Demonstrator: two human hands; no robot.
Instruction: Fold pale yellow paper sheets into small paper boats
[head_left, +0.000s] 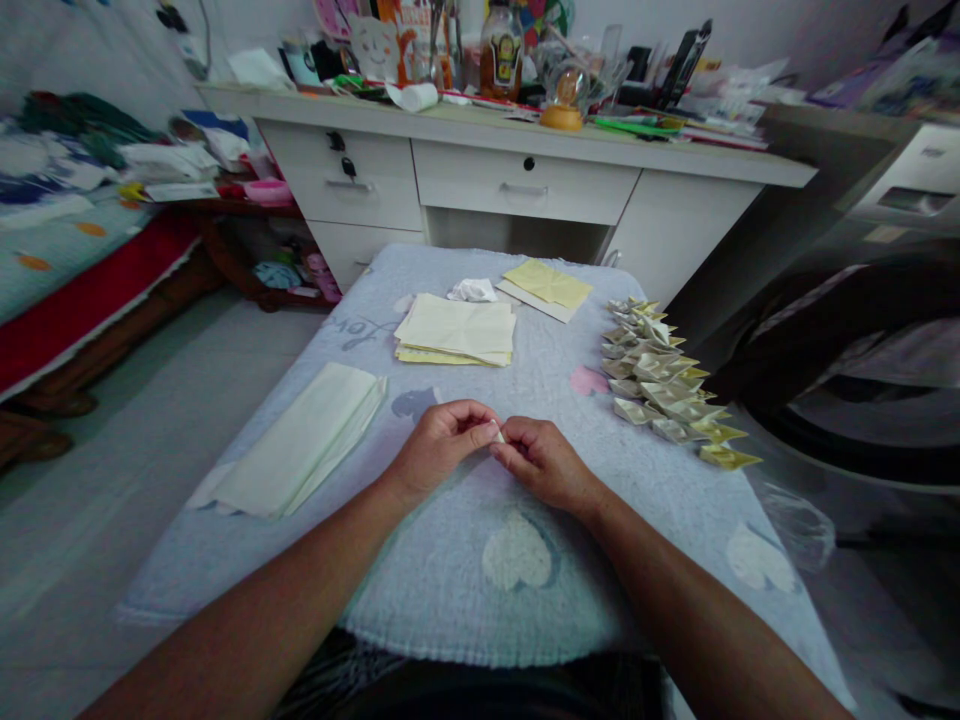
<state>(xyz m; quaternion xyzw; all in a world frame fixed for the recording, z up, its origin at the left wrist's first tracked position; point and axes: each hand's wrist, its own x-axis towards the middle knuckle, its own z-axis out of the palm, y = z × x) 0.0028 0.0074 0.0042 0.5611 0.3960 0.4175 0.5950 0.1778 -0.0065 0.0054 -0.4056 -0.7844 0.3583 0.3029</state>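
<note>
My left hand and my right hand meet over the middle of the cloth-covered table. Between their fingertips is a small piece of folded white paper, pinched from both sides and mostly hidden by the fingers. Beyond the hands lies a stack of cream and yellow paper sheets. To the left is a pile of longer folded pale paper. Rows of small folded paper boats stand along the table's right side, white ones with some yellow.
A crumpled white paper and creased yellow sheets lie at the table's far end. Behind stands a white desk loaded with jars and clutter. A front-loading washing machine is at right, a bed at left.
</note>
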